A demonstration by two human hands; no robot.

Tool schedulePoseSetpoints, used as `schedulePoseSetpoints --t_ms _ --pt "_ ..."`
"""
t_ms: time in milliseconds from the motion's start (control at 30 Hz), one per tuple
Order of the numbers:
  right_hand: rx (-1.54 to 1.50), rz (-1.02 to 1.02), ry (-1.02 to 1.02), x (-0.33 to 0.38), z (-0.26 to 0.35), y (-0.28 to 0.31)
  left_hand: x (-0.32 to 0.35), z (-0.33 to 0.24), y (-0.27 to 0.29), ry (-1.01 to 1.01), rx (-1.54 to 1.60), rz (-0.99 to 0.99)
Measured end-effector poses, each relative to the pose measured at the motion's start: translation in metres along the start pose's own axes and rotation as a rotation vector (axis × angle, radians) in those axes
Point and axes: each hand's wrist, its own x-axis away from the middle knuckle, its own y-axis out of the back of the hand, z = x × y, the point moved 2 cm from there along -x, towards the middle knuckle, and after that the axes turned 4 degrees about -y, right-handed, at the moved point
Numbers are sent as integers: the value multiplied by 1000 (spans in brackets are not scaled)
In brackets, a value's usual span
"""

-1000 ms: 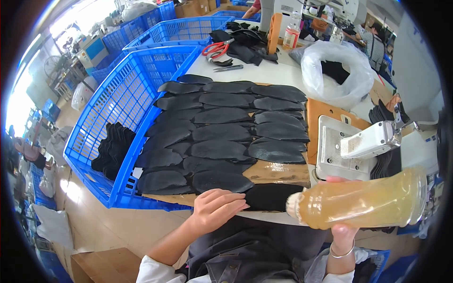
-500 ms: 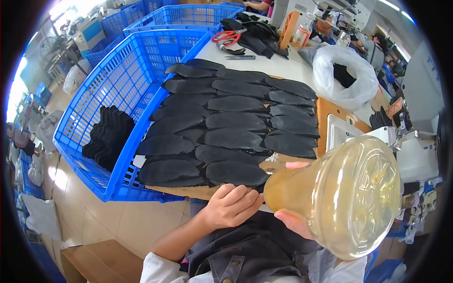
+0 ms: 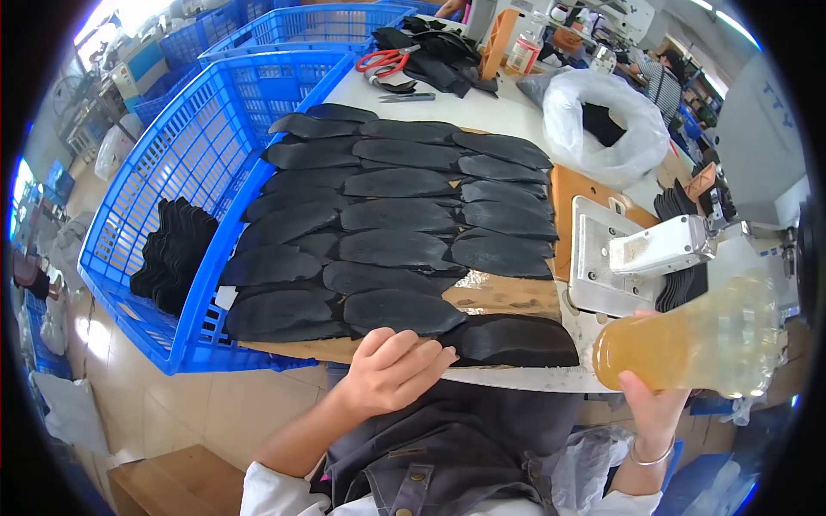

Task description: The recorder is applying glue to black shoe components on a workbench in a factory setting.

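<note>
Rows of long, rounded black pieces (image 3: 400,249) overlap on a brown board at the table's front. My left hand (image 3: 391,374) is at the board's near edge, its fingers closed on the left end of the nearest right-hand black piece (image 3: 516,340). That piece lies flat, with a curved line along its near side. My right hand (image 3: 650,408) grips a clear plastic bottle (image 3: 714,340) of yellowish liquid. The bottle lies nearly sideways, its liquid-filled end to the left, just right of that piece. The fingers behind the bottle are mostly hidden.
A blue crate (image 3: 198,322) with stacked wavy black pieces (image 3: 172,249) stands left. Red-handled scissors (image 3: 387,60) and small snips (image 3: 406,97) lie behind. A white plastic bag (image 3: 568,120) sits back right. A metal machine arm (image 3: 658,245) and plate are near the bottle.
My right hand has moved the bottle right and away from the front piece, tipping it more sideways. The front black piece now shows fully. My view has shifted slightly.
</note>
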Motion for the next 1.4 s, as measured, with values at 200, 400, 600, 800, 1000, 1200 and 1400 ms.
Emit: schedulePoseSetpoints --t_ms 200,400,600,800,1000,1200,1400 --pt "-357 312 60 -25 27 -54 2 0 1 -3 0 23" --pt "79 268 188 -32 55 -46 -10 -4 7 50 43 28" --pt "53 58 33 3 4 0 -8 -2 9 -3 -32 105" --pt "-332 -350 -71 40 -96 31 -51 -14 12 120 137 120" --pt "-1369 -526 -86 50 -152 -12 -98 -47 -26 39 273 439" --pt "-1438 -470 -58 51 -156 -11 -110 -48 -42 75 300 619" --pt "-1421 -336 -89 51 -154 -10 -112 -35 -50 293 491 580"
